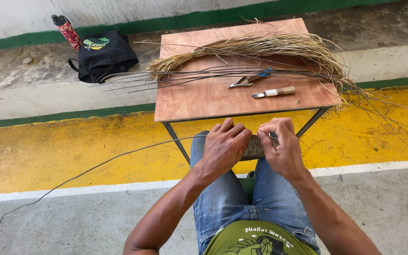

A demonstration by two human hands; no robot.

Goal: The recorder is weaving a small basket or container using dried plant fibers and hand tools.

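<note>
My left hand (225,147) and my right hand (282,147) both grip a small dark woven piece (254,147) held over my knees, just in front of the wooden table (204,101). A long thin dark strand (95,167) runs from the piece out to the left across the floor. On the table lie a bundle of pale dry fibres (260,47), several dark thin rods (199,75), blue-handled pliers (250,79) and a knife with a wooden handle (274,92).
A black bag (102,54) and a red patterned bottle (67,30) rest on the concrete step at the back left. The floor has a yellow painted band (48,146) with a white line. Loose fibres trail off the table's right side (378,113).
</note>
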